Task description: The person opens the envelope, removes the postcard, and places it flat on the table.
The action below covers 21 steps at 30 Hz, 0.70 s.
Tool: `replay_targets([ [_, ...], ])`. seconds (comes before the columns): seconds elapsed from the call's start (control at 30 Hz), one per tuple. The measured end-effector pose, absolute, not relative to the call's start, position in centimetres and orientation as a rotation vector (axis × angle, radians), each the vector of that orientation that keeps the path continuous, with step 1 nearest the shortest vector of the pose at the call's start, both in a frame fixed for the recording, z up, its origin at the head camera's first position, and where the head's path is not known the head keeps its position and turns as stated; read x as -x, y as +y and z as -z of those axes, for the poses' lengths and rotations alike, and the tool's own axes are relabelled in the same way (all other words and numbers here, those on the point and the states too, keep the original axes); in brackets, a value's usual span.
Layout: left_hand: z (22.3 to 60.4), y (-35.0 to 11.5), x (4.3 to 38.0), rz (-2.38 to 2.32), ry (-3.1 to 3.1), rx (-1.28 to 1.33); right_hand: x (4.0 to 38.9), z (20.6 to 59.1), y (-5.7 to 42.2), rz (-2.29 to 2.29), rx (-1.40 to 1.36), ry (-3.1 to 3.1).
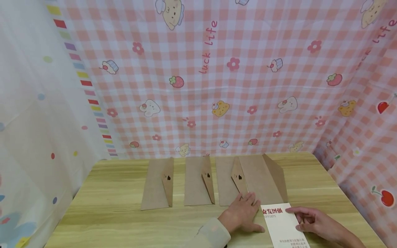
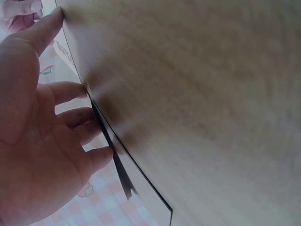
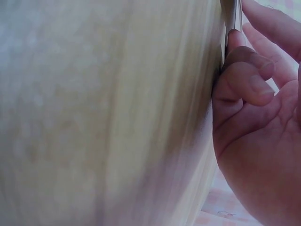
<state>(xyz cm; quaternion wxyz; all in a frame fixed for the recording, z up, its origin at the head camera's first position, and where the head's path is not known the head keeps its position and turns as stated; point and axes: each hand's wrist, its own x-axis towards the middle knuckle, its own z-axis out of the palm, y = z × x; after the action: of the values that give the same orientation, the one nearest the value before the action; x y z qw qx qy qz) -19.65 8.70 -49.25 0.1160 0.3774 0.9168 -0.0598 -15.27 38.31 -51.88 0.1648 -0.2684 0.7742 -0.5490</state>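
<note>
At the far left of the frame hangs a white cloth (image 1: pixel 37 110) with coloured dots, and across the top a pink checked cloth (image 1: pixel 192 124) with small cartoon prints stands behind the wood-grain desk (image 1: pixel 111 224). Left of centre on the desk lies the first brown envelope (image 1: pixel 152 189), its pointed flap, marked with a black heart, folded over at its right side. Just to its right, and apart from it, is the second brown envelope (image 1: pixel 193 186), folded the same way. The third brown envelope (image 1: pixel 224 182) follows near the middle, also folded over, with the fourth brown envelope (image 1: pixel 258 177) right against it; whether they overlap is hard to tell. The fourth has its flap spread out to the right.

At lower centre, the left hand (image 1: pixel 242 215), below a pale sleeve (image 1: pixel 214 234), is spread, its grip released, fingertips resting on the lower edges where the third and fourth meet. Its thumb points right, near the white card (image 1: pixel 282 227), which lies at lower right with red characters and "EFFORTS" along its top. At the card's right edge, the right hand (image 1: pixel 317 225) has its grip grasping the card between thumb and fingers.
</note>
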Motion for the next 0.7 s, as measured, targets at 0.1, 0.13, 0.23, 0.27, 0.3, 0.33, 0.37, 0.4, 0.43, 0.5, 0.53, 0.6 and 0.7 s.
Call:
replay_targets([
  [0.1,49.27,8.67,19.69,0.163,2.678,-1.104,15.27,51.89,38.29,1.568,0.764,2.199],
  [0.13,49.27,8.65,19.7,0.158,2.676,-1.103,15.3,51.9,38.28,1.569,0.778,2.198],
  [0.23,49.28,8.6,19.67,0.147,2.675,-1.096,15.37,51.96,38.27,1.578,0.798,2.193],
  [0.27,49.26,8.59,19.65,0.144,2.675,-1.094,15.39,51.97,38.28,1.582,0.805,2.19],
  [0.3,49.24,8.58,19.63,0.145,2.677,-1.094,15.41,51.98,38.29,1.585,0.811,2.187],
  [0.33,49.21,8.58,19.62,0.15,2.679,-1.095,15.4,51.98,38.3,1.587,0.808,2.187],
  [0.37,49.2,8.59,19.6,0.153,2.681,-1.096,15.4,51.99,38.31,1.589,0.803,2.186],
  [0.4,49.16,8.6,19.61,0.155,2.682,-1.097,15.4,51.99,38.32,1.587,0.801,2.19],
  [0.43,49.15,8.6,19.6,0.157,2.683,-1.098,15.39,51.99,38.32,1.587,0.8,2.191],
  [0.5,49.21,8.6,19.6,0.159,2.683,-1.097,15.39,51.98,38.3,1.583,0.801,2.198],
  [0.53,49.26,8.58,19.59,0.16,2.683,-1.094,15.39,51.97,38.29,1.58,0.802,2.204],
  [0.6,49.33,8.58,19.59,0.157,2.682,-1.091,15.39,51.93,38.27,1.579,0.8,2.205],
  [0.7,49.37,8.57,19.59,0.159,2.682,-1.09,15.39,51.83,38.25,1.581,0.791,2.202],
])
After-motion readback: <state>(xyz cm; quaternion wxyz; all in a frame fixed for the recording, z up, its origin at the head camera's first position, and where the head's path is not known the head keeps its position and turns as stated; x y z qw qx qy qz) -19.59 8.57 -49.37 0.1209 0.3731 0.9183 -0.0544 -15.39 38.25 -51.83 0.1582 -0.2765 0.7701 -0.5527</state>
